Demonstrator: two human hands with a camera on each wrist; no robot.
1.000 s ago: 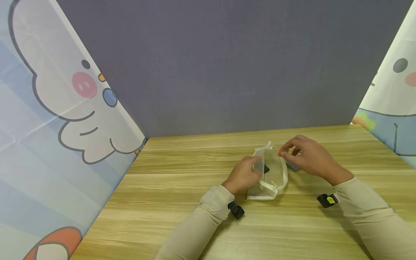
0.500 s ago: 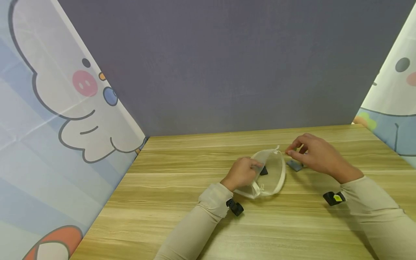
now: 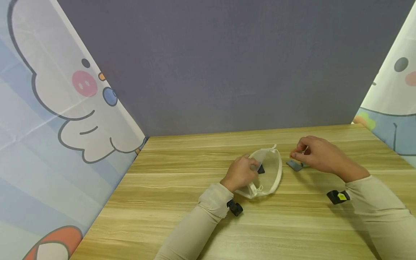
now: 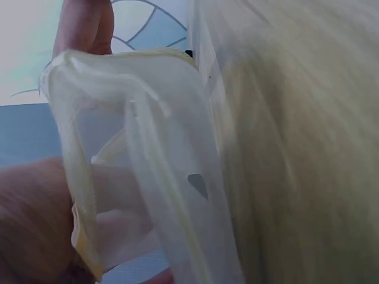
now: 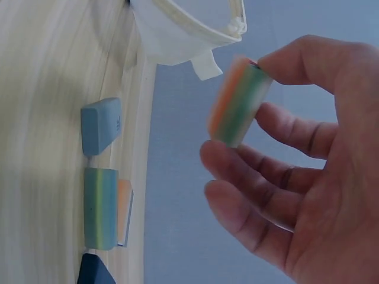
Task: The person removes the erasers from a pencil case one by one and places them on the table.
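Observation:
My left hand (image 3: 241, 172) grips the side of a white mesh drawstring bag (image 3: 275, 182), whose mouth gapes toward the right. Through the thin mesh shows a small dark block (image 3: 261, 169); the left wrist view has it as a dark patch (image 4: 198, 184). Right of the bag, my right hand (image 3: 316, 153) is raised above the table. Its thumb and fingers pinch a striped eraser (image 5: 240, 103) in orange, green and white, clear in the right wrist view. Below that hand lies a blue-grey eraser (image 3: 294, 165).
In the right wrist view a blue eraser (image 5: 100, 127), a green and yellow striped one (image 5: 100, 207), an orange and white one (image 5: 123, 207) and a dark blue one (image 5: 93, 271) lie on the wooden table (image 3: 182, 202). A grey panel (image 3: 227, 72) stands behind.
My right hand has moved right, away from the bag, with the striped eraser. The bag's mouth has widened and rounded in my left hand, and the bag has shifted slightly left.

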